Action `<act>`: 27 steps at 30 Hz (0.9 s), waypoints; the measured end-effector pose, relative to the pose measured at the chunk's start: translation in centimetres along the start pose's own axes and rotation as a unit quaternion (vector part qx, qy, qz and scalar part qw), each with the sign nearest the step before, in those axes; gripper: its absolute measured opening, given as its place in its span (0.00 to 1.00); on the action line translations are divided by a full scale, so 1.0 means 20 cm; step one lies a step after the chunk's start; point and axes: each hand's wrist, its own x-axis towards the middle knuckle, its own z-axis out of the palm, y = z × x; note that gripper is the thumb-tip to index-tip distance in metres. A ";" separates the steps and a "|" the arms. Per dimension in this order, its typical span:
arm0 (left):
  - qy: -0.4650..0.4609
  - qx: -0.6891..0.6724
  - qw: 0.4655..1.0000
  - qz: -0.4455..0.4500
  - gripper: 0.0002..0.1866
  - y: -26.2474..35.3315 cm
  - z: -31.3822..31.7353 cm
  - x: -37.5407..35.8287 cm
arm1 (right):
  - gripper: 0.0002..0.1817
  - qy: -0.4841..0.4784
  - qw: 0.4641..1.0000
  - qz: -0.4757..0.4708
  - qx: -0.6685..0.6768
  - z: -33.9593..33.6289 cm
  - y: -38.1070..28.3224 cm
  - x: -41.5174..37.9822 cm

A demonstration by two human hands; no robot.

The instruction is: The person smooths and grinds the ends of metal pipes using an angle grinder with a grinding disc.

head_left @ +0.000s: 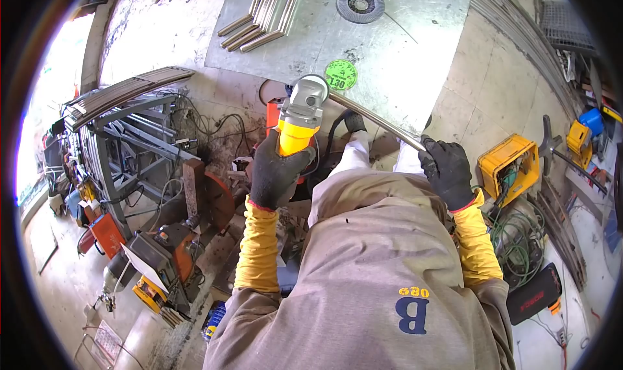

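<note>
My left hand (278, 169), in a black glove, is wrapped round the yellow body of an angle grinder (300, 122). The grinder's grey metal head and disc sit at the near edge of the metal table (292, 52). In my right hand (446, 172), also gloved in black, is the near end of a thin metal tube (376, 118). The tube slants up and left, its far end right at the grinder's disc. Beside that end, a round green label (341, 75) lies on the table top.
A flap disc (361, 5) and several metal tubes (263, 16) lie on the table. To the left stand a metal frame rack (136, 130) and a cut-off machine (217, 201). A yellow crate (509, 167), coiled green cable (516, 240) and a black case (533, 295) are at right.
</note>
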 end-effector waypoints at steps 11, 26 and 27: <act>-0.010 -0.047 0.999 -0.014 0.21 0.01 0.02 0.00 | 0.20 -0.012 0.996 -0.032 -0.085 -0.03 -0.01 0.03; -0.010 -0.044 0.999 -0.023 0.18 0.00 0.04 -0.02 | 0.16 -0.095 0.962 0.156 0.201 0.02 0.12 0.02; -0.010 -0.044 0.999 -0.023 0.18 0.00 0.04 -0.02 | 0.16 -0.095 0.962 0.156 0.201 0.02 0.14 0.02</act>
